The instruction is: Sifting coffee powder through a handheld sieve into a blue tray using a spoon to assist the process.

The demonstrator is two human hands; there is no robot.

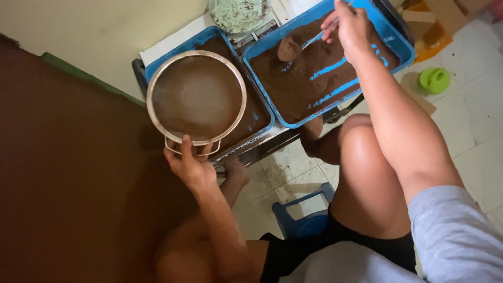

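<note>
Head view: left hand (191,166) closed on wire handle of round metal sieve (196,98), held over left blue tray (157,65); light, rigid, mesh delicate. Right hand (348,26) pinches thin spoon (317,37) over right blue tray (398,50) beside sieve; brown powder (304,84) loose, spillable.

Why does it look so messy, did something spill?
Nothing is knocked over. Pale splatter marks the floor tiles below the trays. In the right blue tray the brown powder is scraped into streaks, with one lump. The sieve sits level.
</note>
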